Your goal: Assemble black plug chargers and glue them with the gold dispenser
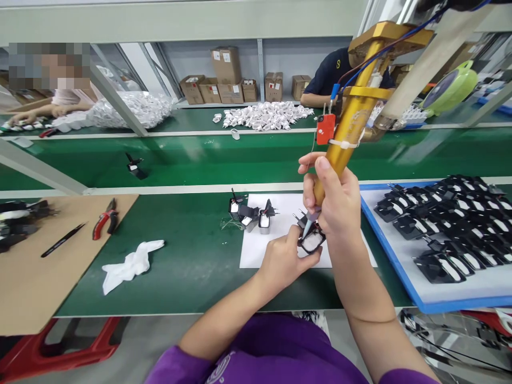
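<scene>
My left hand is closed around the edge of a black plug-in adapter housing with a pale filling showing in its open side. Wrapped around the lower end of a golden glue dispenser is my right hand. The dispenser's tapered nozzle points down at the housing, and its tip seems to touch or nearly touch it. A few more black adapter housings stand to the left, partly on a white sheet. My fingers hide part of the held housing.
A blue-rimmed tray on the right carries rows of black housings. To the left are a crumpled white cloth, red-handled pliers and tweezers on cardboard. Beyond the green conveyor lie white parts; two people sit there.
</scene>
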Available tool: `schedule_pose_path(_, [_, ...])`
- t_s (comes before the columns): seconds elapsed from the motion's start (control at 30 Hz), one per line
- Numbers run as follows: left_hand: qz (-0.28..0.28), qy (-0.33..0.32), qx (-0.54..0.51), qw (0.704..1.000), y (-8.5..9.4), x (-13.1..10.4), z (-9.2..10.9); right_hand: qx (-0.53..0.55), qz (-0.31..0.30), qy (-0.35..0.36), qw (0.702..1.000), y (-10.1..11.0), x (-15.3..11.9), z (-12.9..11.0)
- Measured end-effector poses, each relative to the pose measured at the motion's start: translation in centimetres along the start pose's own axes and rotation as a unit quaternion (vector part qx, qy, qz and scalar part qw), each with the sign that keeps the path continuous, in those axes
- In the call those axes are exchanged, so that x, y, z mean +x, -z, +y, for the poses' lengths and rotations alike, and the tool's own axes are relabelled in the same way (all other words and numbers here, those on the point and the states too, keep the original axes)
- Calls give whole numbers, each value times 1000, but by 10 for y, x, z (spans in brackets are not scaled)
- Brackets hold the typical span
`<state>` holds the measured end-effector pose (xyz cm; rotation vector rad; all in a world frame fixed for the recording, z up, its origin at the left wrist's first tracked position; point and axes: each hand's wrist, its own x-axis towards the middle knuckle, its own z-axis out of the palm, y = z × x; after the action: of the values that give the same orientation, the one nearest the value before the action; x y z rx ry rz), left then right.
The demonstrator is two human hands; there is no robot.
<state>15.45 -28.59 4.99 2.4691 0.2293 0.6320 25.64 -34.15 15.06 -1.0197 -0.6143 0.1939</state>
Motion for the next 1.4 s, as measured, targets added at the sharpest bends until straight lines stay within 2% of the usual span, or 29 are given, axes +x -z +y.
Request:
schedule_pose_path(0.17, [3, 20, -25, 1000, 3, 1, 1, -13, 13, 4, 1000, -2, 1, 0])
schedule_pose_path(0.37, [24, 8, -17, 1000, 6, 4, 2, -17, 0, 8, 1000, -3, 0, 1])
schedule_pose_path(0.53, [11, 17, -36, 999, 5, 3, 1, -17, -12, 19, 1000, -2, 0, 1])
schedule_pose_path(0.7, [-58, 40, 2, 997, 7, 4, -6, -8, -21, 19, 1000, 1, 3, 2])
schedule_pose_path(0.87, [-180, 62, 22, 981, 21, -6, -40, -4, -3, 30, 1000, 13, 9, 5])
schedule_pose_path(0.97, [-216, 81, -18, 973, 31, -16, -65, 7, -8, 30, 999, 20, 13, 7])
schedule_pose_path(1.07, [-247, 125, -104, 955, 33, -19, -79, 10, -5, 36, 999, 22, 17, 10])
schedule_pose_path(1.17, [-269, 168, -250, 915, 21, -13, -83, -3, 10, 53, 999, 22, 18, 11])
schedule_pose_path(1.3, [-258, 214, -401, 853, 0, -2, -81, -14, 13, 55, 998, 22, 17, 11])
schedule_pose_path(1.33, [-255, 214, -408, 850, -3, 0, -80, -14, 15, 55, 998, 22, 17, 10])
schedule_pose_path(1.4, [-245, 193, -394, 865, -6, 0, -78, -13, 18, 56, 998, 22, 16, 9])
